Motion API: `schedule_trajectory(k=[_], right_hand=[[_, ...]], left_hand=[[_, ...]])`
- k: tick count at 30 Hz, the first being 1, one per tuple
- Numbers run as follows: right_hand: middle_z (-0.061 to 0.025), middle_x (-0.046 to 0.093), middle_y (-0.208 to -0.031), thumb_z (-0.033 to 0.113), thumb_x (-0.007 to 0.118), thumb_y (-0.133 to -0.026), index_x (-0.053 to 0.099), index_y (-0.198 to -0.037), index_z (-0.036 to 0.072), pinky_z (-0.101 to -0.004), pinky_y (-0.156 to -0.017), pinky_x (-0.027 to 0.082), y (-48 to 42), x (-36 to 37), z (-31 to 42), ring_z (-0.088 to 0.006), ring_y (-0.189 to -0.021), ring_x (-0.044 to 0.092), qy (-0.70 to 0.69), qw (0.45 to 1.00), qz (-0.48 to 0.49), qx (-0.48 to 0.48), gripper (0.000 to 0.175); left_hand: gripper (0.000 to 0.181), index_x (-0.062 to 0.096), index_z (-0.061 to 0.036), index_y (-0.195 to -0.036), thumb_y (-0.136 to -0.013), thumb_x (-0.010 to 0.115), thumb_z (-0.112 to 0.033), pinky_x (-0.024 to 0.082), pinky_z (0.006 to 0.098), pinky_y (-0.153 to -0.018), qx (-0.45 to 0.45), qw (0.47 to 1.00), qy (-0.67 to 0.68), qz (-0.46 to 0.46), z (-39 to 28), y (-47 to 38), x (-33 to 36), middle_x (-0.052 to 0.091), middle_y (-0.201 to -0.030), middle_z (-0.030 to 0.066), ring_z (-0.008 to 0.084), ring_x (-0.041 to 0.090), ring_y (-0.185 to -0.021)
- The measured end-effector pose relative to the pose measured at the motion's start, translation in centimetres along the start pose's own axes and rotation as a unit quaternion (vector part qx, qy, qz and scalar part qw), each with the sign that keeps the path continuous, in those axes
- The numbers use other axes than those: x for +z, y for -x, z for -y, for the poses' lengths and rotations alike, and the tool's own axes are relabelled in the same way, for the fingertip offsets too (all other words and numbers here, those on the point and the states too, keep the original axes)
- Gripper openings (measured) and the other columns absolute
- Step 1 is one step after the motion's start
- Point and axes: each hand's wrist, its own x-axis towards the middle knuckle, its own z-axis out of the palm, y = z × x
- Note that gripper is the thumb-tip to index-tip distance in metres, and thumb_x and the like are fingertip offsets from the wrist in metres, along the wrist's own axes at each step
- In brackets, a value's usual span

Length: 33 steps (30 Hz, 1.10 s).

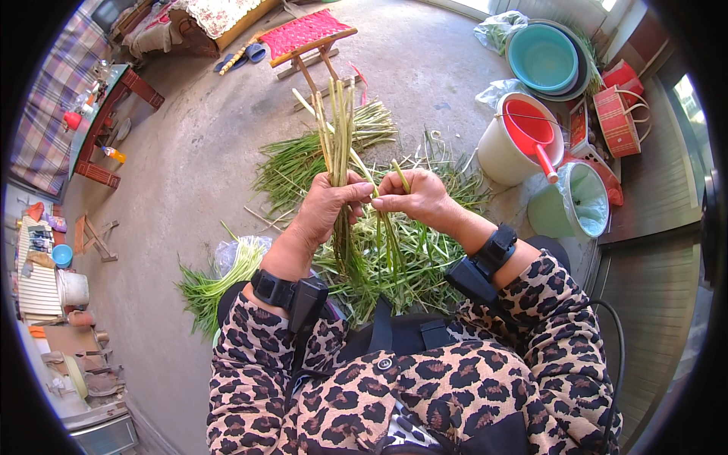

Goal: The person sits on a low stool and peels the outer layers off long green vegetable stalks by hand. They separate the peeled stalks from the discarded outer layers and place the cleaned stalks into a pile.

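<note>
My left hand [335, 205] is closed around a bundle of long green stalks [341, 131], their pale cut ends pointing away from me and their leafy ends hanging down. Close beside it, my right hand [415, 196] pinches a thin stalk [387, 227] between thumb and fingers; a short end sticks up above the fist. One pale stalk slants from the bundle across to my right fingers. Under both hands spreads a loose heap of stripped green leaves [421, 256]. Beyond them lies a pile of uncut-looking stalks [369, 122] with dark leaves [290, 165].
Left of my knee, peeled pale-green stalks [244, 261] lie by a plastic bag. A folding stool [307, 34] with red woven seat stands ahead. To the right are a white bucket [495, 142] holding a red dipper [529, 122], a lined green bin [546, 205] and a teal basin [540, 57].
</note>
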Motion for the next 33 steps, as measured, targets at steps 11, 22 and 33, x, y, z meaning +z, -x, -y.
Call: schedule_trajectory(k=[11,22,33], right_hand=[[0.0034,0.06,-0.064,0.02,0.069,-0.077,0.065,-0.077,0.007,-0.0199,-0.047,0.033,0.4,0.0,0.4,-0.0024,-0.052,0.044,-0.08,0.994,0.054,0.043,0.013],[0.0021,0.061,-0.065,0.018,0.066,-0.078,0.062,-0.077,0.006,-0.0198,-0.048,0.035,0.2,-0.5,0.1,-0.0035,-0.052,0.046,-0.066,0.998,0.005,0.015,0.012],[0.0024,0.06,-0.063,0.013,0.063,-0.079,0.061,-0.077,0.005,-0.02,-0.048,0.037,-0.8,-2.9,-2.2,-0.0036,-0.052,0.046,0.027,0.998,-0.047,0.024,0.008]], left_hand=[[0.009,0.062,-0.0068,-0.077,-0.078,0.068,-0.014,0.04,0.0204,-0.04,0.057,0.994,0.038,-0.081,0.1,0.0,0.1,0.059,-0.064,0.0004,0.0072,0.05,-0.044],[0.012,0.055,-0.0053,-0.079,-0.083,0.062,-0.015,0.041,0.023,-0.043,0.083,0.988,0.058,-0.115,-0.5,-0.2,-0.8,0.052,-0.064,0.0018,0.0102,0.05,-0.049],[0.01,0.052,-0.0057,-0.087,-0.087,0.057,-0.015,0.044,0.0257,-0.043,0.309,0.847,0.212,-0.378,-2.8,0.0,-5.4,0.055,-0.075,0.0046,0.0099,0.048,-0.049]])
